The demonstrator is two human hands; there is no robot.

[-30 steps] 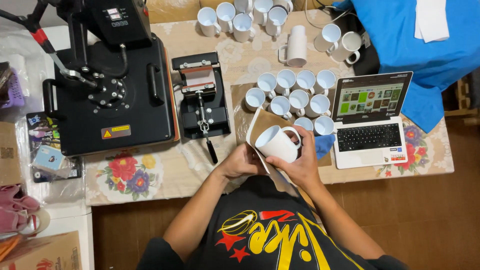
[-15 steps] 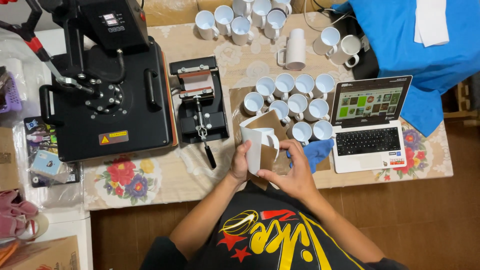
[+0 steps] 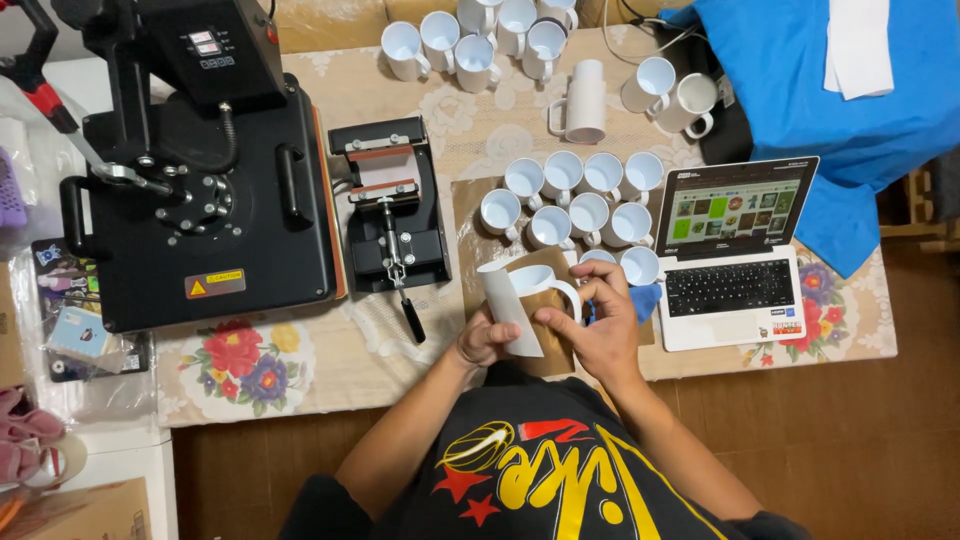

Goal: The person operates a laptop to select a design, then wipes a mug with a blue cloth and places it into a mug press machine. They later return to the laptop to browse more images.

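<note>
I hold a white mug (image 3: 520,300) over the table's front edge, its handle turned to the right and a white sheet wrapped against its side. My left hand (image 3: 482,340) grips the mug and sheet from below left. My right hand (image 3: 598,320) holds the mug by the handle side, fingers curled over it. A brown paper sheet (image 3: 545,350) lies on the table beneath both hands.
Several white mugs (image 3: 585,195) stand just behind my hands, more at the back (image 3: 470,40). A small mug press (image 3: 392,205) and a large black heat press (image 3: 200,190) stand to the left. An open laptop (image 3: 730,250) is on the right, blue cloth (image 3: 830,90) beyond it.
The mug has been turned in my hands from mouth-up to lying more on its side, handle now to the right. Both hands shifted slightly around it.
</note>
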